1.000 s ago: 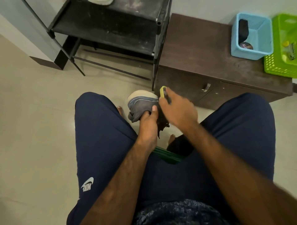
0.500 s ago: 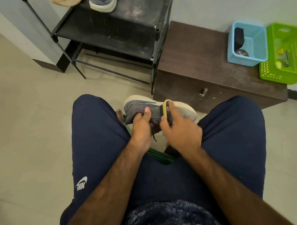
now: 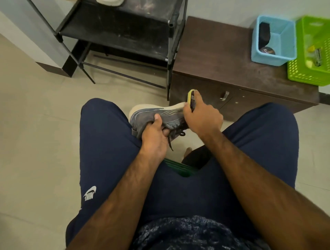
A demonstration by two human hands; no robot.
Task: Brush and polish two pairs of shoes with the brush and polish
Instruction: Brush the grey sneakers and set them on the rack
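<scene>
Centre of the frame, between my knees: my left hand (image 3: pixel 153 135) grips a grey sneaker (image 3: pixel 151 114) by its upper, with the pale sole turned away from me. My right hand (image 3: pixel 201 117) is curled round a yellow-backed brush (image 3: pixel 191 96) at the right end of the sole. Upper right: a blue basket (image 3: pixel 285 55) on the brown table (image 3: pixel 214 58) holds a polish tin (image 3: pixel 267 51).

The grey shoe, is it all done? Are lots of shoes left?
Not yet. No finished shoe shows. The left hand holds the grey shoe while the right hand holds the yellow brush against its pale sole. A round tin, probably the polish, sits in the blue basket, so polishing likely comes later. Another shoe waits on the black rack.
</scene>
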